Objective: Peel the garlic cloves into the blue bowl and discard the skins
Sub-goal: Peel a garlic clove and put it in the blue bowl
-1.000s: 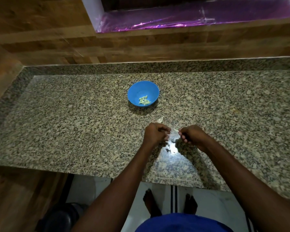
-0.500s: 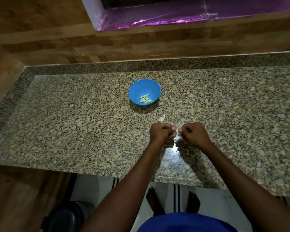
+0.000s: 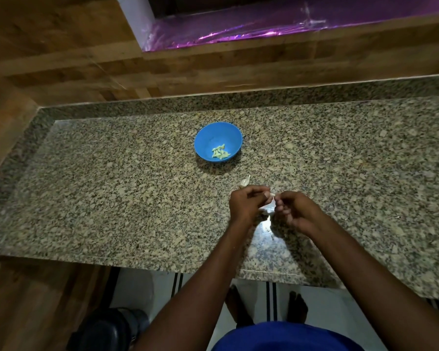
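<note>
Garlic clove [image 3: 272, 194] pinched between both hands, just above the granite counter [image 3: 112, 198], near its front edge. Only a pale sliver of it visible between the fingertips. Left hand [image 3: 247, 203] curled into a loose fist, thumb and forefinger closed on the clove's left end. Right hand [image 3: 293, 211] likewise curled, fingertips meeting the left hand's at the clove, remaining fingers tucked under the palm. Whether held by flesh or by skin, impossible to tell. Hands nearly touching, knuckles turned up toward the camera.

Blue bowl [image 3: 205, 140] well apart from the hands, farther back on the counter and slightly to the left. Upright, with a small heap of peeled cloves [image 3: 220, 152] lying in its bottom, toward the near right side.

Second unpeeled garlic piece [image 3: 245, 181] lying on the counter just beyond the left hand, between hand and bowl, its pointed tip aimed away. Pale scraps of skin [image 3: 266, 211] on the stone beneath and between the hands, partly hidden by them.

Wooden wall [image 3: 213, 67] behind the counter, with purple shiny film [image 3: 264, 26] at a ledge above. Bare feet [image 3: 298, 307] on the light floor below the counter edge.
</note>
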`<state>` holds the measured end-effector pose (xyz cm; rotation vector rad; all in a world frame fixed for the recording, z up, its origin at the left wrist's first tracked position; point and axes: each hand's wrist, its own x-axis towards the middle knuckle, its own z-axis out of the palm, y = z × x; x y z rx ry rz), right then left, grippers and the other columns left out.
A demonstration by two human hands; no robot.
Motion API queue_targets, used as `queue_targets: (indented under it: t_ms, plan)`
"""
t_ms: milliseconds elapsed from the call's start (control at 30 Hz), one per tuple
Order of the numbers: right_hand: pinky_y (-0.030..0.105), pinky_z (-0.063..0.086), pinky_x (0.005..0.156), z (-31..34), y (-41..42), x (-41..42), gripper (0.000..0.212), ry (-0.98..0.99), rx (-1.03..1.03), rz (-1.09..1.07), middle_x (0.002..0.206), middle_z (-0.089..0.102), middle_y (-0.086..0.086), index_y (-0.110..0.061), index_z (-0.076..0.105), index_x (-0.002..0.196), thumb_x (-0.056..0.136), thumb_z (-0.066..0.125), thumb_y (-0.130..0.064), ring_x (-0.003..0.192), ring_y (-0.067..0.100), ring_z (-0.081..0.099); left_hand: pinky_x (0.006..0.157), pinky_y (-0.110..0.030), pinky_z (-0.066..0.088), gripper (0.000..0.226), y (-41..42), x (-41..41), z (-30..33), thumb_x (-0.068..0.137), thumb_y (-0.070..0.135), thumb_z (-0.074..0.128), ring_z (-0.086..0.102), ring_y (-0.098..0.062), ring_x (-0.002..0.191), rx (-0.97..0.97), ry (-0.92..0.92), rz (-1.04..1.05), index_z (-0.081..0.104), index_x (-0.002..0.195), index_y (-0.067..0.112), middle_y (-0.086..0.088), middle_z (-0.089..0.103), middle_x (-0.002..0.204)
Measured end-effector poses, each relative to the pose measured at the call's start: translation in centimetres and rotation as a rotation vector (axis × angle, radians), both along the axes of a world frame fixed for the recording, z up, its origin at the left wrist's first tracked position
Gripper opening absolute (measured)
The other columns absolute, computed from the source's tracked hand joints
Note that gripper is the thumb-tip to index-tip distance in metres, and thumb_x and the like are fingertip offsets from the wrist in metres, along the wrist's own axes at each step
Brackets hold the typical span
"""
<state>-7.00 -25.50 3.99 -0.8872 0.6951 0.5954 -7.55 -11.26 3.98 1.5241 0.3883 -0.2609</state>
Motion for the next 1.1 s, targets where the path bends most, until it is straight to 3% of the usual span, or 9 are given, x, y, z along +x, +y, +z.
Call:
queue_targets:
  t_ms: [100,200,300,467,633,733,833,933,1100]
  plan:
    - [0.015,0.027,0.031,-0.1,-0.2,0.1,0.026,0.056,0.046,-0.013,0.048,0.044,0.001,-0.005,0.048,0.07,0.094,0.038,-0.002,0.035,0.007,0.039,0.076,-0.038,0.063,0.013,0.4,0.1,-0.1,0.084,-0.001,0.074,0.075,-0.025,0.078,0.131,-0.138,-0.077,0.078,0.094,0.007,-0.01,0.077,0.083]
    - [0.019,0.036,0.036,-0.2,0.0,-0.4,0.022,-0.147,-0.43,0.094,0.054,0.059,0.009,0.003,0.063,0.071,0.089,0.053,-0.003,0.04,0.014,0.051,0.069,-0.035,0.063,0.009,0.4,0.3,-0.1,0.084,0.001,0.074,0.073,-0.02,0.067,0.237,-0.161,-0.1,0.078,0.092,0.005,-0.01,0.076,0.078]
    - [0.02,0.045,0.042,0.3,0.0,-0.9,0.02,-0.406,-0.779,0.155,0.06,0.069,0.015,0.004,0.072,0.072,0.087,0.062,-0.005,0.045,0.015,0.061,0.067,-0.038,0.063,0.006,0.4,0.6,0.1,0.085,0.001,0.073,0.07,-0.019,0.064,0.215,-0.069,-0.085,0.077,0.09,0.0,-0.017,0.075,0.077]
    - [0.022,0.049,0.046,-0.2,-0.2,-0.8,0.021,-0.381,-0.738,0.137,0.065,0.071,0.015,0.001,0.072,0.073,0.089,0.061,-0.007,0.053,0.021,0.063,0.074,-0.04,0.062,0.004,0.1,1.2,-0.1,0.082,0.0,0.076,0.071,-0.026,0.07,0.125,0.134,-0.061,0.076,0.083,0.004,-0.02,0.075,0.079]
    - [0.02,0.046,0.055,-0.9,-1.1,-0.8,0.026,-0.746,-1.286,0.375,0.054,0.066,-0.003,-0.014,0.066,0.061,0.086,0.069,-0.021,0.053,0.008,0.064,0.064,-0.036,0.054,0.018,0.4,2.0,0.1,0.081,-0.004,0.076,0.061,-0.025,0.064,0.061,0.265,-0.011,0.07,0.066,0.002,-0.018,0.068,0.062]
    - [0.013,0.047,0.049,-0.6,-1.3,-0.7,0.022,-0.635,-1.163,0.324,0.055,0.069,-0.006,-0.015,0.071,0.065,0.087,0.067,-0.017,0.052,0.006,0.067,0.068,-0.036,0.059,0.016,0.7,2.3,0.5,0.082,-0.007,0.074,0.065,-0.027,0.067,0.053,0.203,-0.08,0.071,0.07,0.003,-0.019,0.073,0.075]
    - [0.028,0.056,0.051,-0.3,-1.0,-0.6,0.018,-0.512,-0.874,0.258,0.066,0.074,0.004,-0.007,0.073,0.076,0.092,0.064,-0.008,0.055,0.023,0.072,0.075,-0.036,0.063,0.01,0.9,2.4,0.5,0.08,-0.009,0.075,0.073,-0.027,0.072,0.087,0.146,-0.111,0.074,0.079,0.001,-0.018,0.076,0.089]
    - [0.038,0.061,0.058,-0.1,-1.0,-0.6,0.012,-0.491,-0.677,0.203,0.076,0.075,0.017,0.002,0.073,0.087,0.093,0.067,-0.006,0.061,0.032,0.072,0.078,-0.042,0.063,0.009,1.0,2.5,0.1,0.079,-0.003,0.078,0.075,-0.032,0.077,0.179,0.077,-0.165,0.078,0.085,0.004,-0.016,0.076,0.082]
    - [0.03,0.06,0.059,-0.1,-0.6,-0.4,0.007,-0.466,-0.6,0.137,0.077,0.072,0.025,0.002,0.072,0.081,0.087,0.072,0.0,0.063,0.026,0.07,0.07,-0.039,0.063,0.003,0.8,2.3,0.0,0.078,0.01,0.08,0.074,-0.026,0.068,0.336,-0.061,-0.217,0.079,0.078,0.013,-0.007,0.075,0.069]
